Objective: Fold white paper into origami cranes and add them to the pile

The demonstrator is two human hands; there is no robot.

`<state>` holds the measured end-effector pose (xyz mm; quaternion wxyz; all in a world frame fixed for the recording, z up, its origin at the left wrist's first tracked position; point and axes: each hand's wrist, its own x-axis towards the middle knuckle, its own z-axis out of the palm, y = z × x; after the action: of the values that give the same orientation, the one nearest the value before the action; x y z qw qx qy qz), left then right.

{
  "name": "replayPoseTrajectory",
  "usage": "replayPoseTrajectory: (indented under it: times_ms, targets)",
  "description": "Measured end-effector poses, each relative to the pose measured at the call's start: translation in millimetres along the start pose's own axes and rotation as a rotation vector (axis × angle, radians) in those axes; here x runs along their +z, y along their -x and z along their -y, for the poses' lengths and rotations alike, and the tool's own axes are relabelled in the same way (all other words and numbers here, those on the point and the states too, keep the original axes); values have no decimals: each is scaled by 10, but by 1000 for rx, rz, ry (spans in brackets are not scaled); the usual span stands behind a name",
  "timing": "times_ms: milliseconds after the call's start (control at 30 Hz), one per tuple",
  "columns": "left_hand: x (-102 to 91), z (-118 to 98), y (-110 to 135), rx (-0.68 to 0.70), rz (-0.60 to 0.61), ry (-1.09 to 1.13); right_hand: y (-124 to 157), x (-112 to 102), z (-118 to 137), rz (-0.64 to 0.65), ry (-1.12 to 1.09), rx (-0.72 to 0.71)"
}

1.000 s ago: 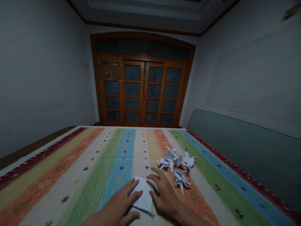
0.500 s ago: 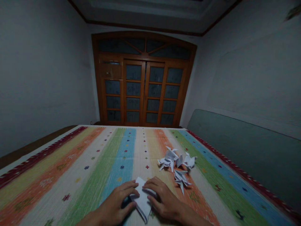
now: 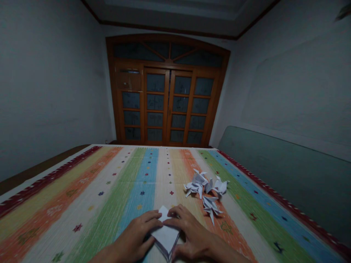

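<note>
Here we are at six o'clock: our left hand [image 3: 137, 230] and right hand [image 3: 192, 233] grip the folded white paper [image 3: 166, 235] between them. Three or four finished origami cranes [image 3: 196, 184] sit at one o'clock on the striped woven cover [image 3: 82, 204]; this sheet shows no crane shape yet.

Paper cranes [image 3: 205, 188] main obstacle, cluster on striped rug [image 3: 90, 204], right of centre. Lone crane [image 3: 211, 209] at cluster's near side, just beyond right hand [image 3: 192, 233]. Passable: blue and green stripes left of cranes, through to far rug edge. Right of cranes, narrower rug strip, then green panel [image 3: 276, 175] blocking. Folded paper [image 3: 166, 237] and left hand [image 3: 134, 233] stand near side of cranes.
</note>
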<state>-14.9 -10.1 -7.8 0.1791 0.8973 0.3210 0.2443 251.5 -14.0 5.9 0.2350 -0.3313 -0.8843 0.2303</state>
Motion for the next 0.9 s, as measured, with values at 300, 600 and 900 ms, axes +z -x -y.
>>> replayPoseTrajectory:
  times_ms: [300,600,900]
  targets:
    - [56,72,-45,-61,-149,60,22,36,51,-130,-16,49]
    - [-1,-22,-166,-204,-200,157,0,182,-100,-275,-30,226]
    - [-20,-4,-194,-316,-214,356,-112,229,-32,-336,-18,292]
